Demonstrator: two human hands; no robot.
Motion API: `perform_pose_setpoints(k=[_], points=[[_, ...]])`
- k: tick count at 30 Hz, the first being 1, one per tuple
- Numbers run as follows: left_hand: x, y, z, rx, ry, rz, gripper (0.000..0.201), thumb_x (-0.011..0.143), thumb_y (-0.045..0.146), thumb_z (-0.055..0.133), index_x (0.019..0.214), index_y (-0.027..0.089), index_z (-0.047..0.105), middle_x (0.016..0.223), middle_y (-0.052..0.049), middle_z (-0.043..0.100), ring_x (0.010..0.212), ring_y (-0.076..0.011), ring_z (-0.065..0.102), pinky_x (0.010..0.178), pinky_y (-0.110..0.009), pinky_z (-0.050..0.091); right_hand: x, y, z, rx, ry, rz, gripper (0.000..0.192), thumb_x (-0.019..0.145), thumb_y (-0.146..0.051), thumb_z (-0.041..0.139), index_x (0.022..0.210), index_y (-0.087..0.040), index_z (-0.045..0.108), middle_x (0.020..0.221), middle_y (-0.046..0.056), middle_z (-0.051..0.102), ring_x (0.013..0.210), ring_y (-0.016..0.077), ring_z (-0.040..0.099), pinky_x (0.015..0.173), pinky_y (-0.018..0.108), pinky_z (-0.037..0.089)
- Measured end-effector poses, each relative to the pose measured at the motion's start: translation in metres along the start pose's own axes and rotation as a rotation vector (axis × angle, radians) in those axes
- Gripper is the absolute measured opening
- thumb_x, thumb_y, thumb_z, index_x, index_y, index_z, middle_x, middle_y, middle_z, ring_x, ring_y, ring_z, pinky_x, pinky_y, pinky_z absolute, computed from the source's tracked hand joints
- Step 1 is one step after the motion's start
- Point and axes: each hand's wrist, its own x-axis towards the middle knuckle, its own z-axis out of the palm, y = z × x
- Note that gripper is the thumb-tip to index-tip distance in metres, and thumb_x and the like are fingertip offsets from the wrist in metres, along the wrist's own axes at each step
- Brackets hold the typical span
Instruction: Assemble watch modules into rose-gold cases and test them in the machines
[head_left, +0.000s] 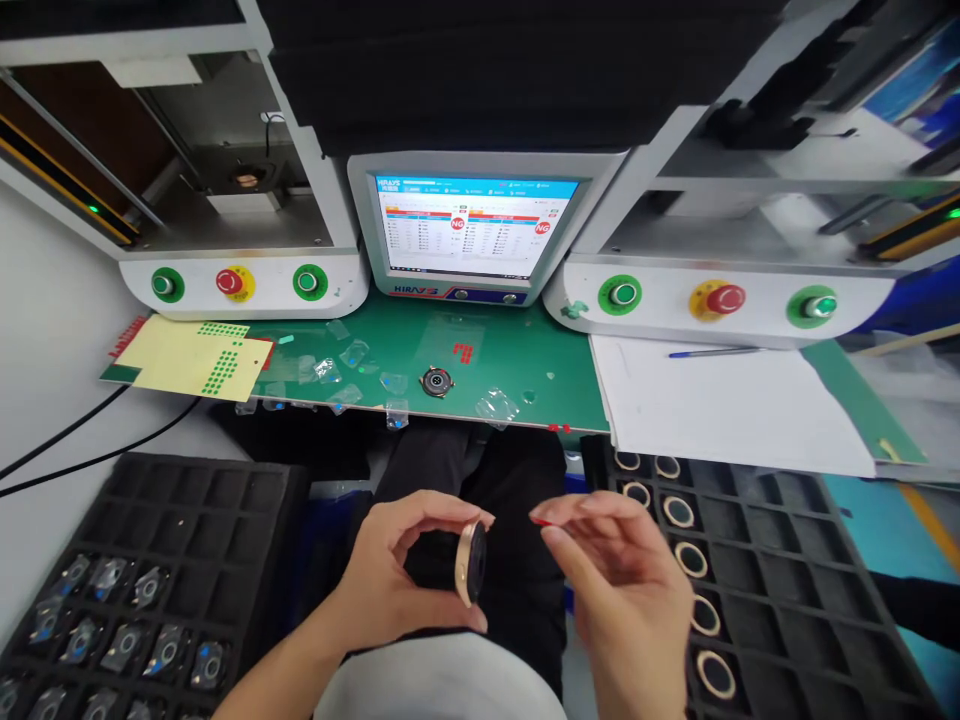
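Head view: monitor (471, 228) reads "HIRAYS", "NG".

a factory inspection station is shown: a test monitor (471, 228) is flanked by machines with green and red push buttons (724, 298), and compartmented part trays (757, 580), probably foam, are set below it.

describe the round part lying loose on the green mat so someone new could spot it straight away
Start at the monitor in the middle, between the two white machines, and drop down onto the green mat in front of it. The round part lies just below the screen's base, near the mat's front edge. It is the only dark metal disc there; everything about it is clear film scraps and stickers.
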Motion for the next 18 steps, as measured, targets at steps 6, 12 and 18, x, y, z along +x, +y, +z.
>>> perform_pose_setpoints(k=[6,12,18], points=[[-0.004,0.006,0.007,0.279,0.06,0.184,0.052,0.072,0.029,0.089,0.118,0.021,0.068,0.103,-0.01,0.075,0.086,-0.0218,0.075,0.077,-0.029,0.064,-0.011,-0.022,0.015,-0.07,-0.062,-0.003,0.025,0.08,-0.004,0.072,0.089,-0.026,0.062,0.073,-0.002,0.069,0.072,0.0137,0.068,0.068,0.024,0.057],[-0.007,0.008,0.007,0.498,0.022,0.34,0.047,0.08,0.021,0.083,0.123,0.016,0.064,0.111,-0.013,0.073,0.096,-0.0212,0.074,0.085,-0.028,0.062,-0.017,-0.028,0.019,-0.026,-0.116,0.052,0.028,0.08,-0.002,0.07,0.088,-0.026,0.056,0.073,-0.003,0.068,0.071,0.013,0.064,0.067,0.024,0.056],[-0.007,0.009,0.008,0.567,0.023,0.377,0.044,0.081,0.02,0.082,0.121,0.013,0.064,0.113,-0.012,0.073,0.099,-0.0203,0.073,0.087,-0.025,0.062,-0.021,-0.029,0.024,0.002,-0.018,0.132,0.028,0.079,-0.012,0.076,0.083,-0.025,0.052,0.069,-0.003,0.064,0.065,0.0129,0.059,0.063,0.025,0.052]])
